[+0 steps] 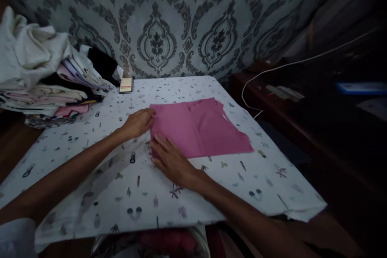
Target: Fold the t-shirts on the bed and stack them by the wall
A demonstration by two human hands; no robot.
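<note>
A pink garment point(193, 129) lies folded on the white printed cloth point(211, 205) covering the table. Its left part is smooth, with a fold line down the middle and an uneven outline on the right. At the far left corner, my left hand point(138, 123) is closed with bent fingers on the garment's edge; the fingertips are partly hidden. Across the near left edge rests my right hand point(173, 162), palm down and fingers spread, touching the fabric without gripping it.
A tall pile of folded clothes point(45, 72) occupies the table's left side, near a small pale blurred item point(126, 84). Patterned wallpaper point(157, 40) backs the table. On the right, a white cable point(281, 65) runs over dark furniture point(266, 109). More fabric point(169, 242) shows below the front edge.
</note>
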